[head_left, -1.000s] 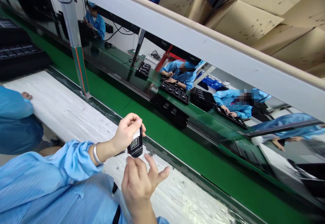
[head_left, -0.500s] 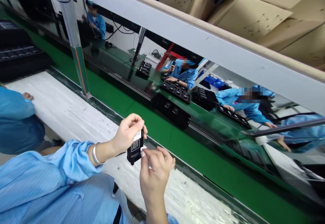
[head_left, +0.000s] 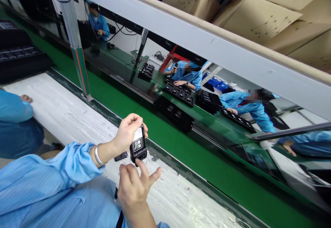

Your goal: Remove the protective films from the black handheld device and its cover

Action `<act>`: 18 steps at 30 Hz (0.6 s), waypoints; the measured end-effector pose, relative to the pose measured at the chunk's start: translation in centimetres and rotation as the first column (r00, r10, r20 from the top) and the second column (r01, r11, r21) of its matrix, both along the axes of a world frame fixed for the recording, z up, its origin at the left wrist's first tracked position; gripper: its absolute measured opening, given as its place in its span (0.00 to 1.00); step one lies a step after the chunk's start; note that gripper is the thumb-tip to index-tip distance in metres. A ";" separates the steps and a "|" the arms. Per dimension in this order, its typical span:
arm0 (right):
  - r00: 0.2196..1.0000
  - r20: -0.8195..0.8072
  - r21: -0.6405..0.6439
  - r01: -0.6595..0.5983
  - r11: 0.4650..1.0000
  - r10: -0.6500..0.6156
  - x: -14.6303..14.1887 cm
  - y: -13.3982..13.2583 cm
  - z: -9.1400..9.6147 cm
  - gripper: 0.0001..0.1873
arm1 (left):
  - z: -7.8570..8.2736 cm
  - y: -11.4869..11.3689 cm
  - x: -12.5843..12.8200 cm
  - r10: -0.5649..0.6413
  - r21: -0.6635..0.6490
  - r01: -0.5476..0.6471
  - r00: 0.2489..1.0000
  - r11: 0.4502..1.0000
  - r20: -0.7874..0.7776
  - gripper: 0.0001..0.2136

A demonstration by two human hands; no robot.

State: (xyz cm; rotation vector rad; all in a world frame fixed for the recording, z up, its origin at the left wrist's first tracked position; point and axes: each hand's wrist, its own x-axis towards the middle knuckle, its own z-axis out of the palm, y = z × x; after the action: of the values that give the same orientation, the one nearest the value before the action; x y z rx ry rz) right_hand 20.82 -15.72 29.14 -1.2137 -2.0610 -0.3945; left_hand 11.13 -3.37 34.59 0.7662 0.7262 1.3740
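Note:
My left hand (head_left: 128, 131) grips the upper end of a small black handheld electronic device (head_left: 134, 154), held tilted over the bench. The open back of the device faces me, with a white label (head_left: 138, 134) and a recess showing green board and metal slots (head_left: 138, 144). Just below its lower end is my right hand (head_left: 136, 186), thumb and fingers apart, with nothing seen in it. One fingertip is close to the device's bottom edge; whether it touches I cannot tell. A flat black piece (head_left: 121, 156) lies on the bench beside the device, partly behind my left wrist.
The white bench (head_left: 178, 197) runs along a green conveyor belt (head_left: 165, 136). A black tray (head_left: 173, 112) with small parts sits across the belt. A metal post (head_left: 74, 38) rises at left; a shelf with cardboard boxes (head_left: 258, 18) hangs overhead. Several co-workers in blue sit opposite.
My right hand has left the device's side, moved down and left, and spread its fingers. The small pale thing at its fingertips no longer shows. The flat black piece has come into view.

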 end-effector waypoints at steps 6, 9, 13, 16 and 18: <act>0.975 -0.036 0.088 0.220 0.971 -0.218 5.0 -1.0 -4.9 0.11 | 1.5 1.0 -1.1 0.084 -0.013 -0.084 0.994 0.996 0.067 0.15; 0.921 -0.037 -0.073 0.384 0.921 -0.387 9.3 -1.0 -12.0 0.10 | 1.7 0.9 -1.7 0.116 -0.002 -0.117 0.989 0.993 0.096 0.14; 0.807 0.111 -0.619 0.513 0.595 -0.580 13.4 -1.7 -22.5 0.14 | 2.0 0.4 -1.8 0.140 0.018 -0.144 0.981 0.989 0.132 0.12; 0.773 0.179 -0.734 0.517 0.440 -0.609 14.8 -2.5 -26.8 0.16 | 2.1 0.2 -1.5 0.167 0.012 -0.171 0.974 0.985 0.152 0.11; 0.738 0.214 -0.763 0.536 0.362 -0.640 15.0 -2.8 -27.5 0.23 | 2.1 0.1 -1.5 0.194 0.000 -0.196 0.967 0.981 0.165 0.11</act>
State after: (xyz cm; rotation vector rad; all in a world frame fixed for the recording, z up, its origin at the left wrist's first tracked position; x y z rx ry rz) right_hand 35.86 -18.49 1.63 -2.4953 -1.5991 0.3756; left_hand 9.67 -3.24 36.73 0.5971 0.6747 1.6026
